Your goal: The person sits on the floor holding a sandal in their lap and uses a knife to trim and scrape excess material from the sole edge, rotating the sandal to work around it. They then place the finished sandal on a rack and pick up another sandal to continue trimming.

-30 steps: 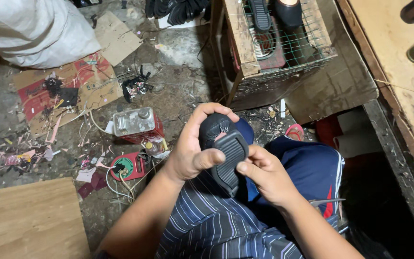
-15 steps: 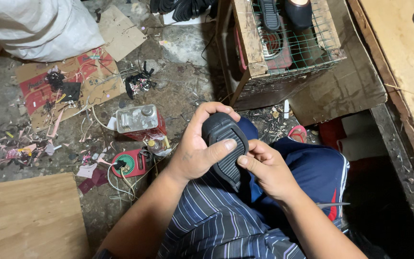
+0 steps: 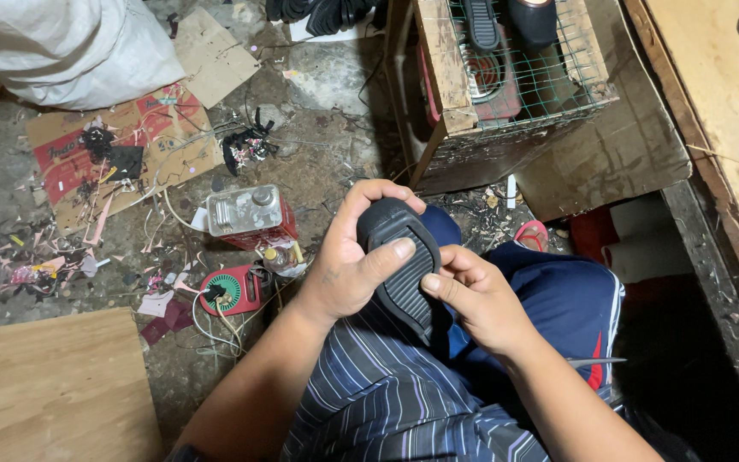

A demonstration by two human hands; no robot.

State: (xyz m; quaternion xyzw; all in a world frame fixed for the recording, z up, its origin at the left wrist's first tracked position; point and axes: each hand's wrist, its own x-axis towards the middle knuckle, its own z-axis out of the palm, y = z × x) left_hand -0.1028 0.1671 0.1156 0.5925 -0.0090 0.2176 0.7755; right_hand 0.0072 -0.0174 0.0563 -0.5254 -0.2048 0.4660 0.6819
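Hands share one black ribbed shoe sole (image 3: 405, 272): left hand (image 3: 348, 265) clamps its toe steady, thumb across, while right hand (image 3: 476, 295) pinches its edge.

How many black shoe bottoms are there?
2 that I can tell. One black sole is held by the left hand and right hand. Another sole lies in the wire-topped wooden crate. The dark pile at the top edge may hide more.

Tin can (image 3: 245, 210) left of shoe sole (image 3: 404, 265), crate (image 3: 506, 85) behind.
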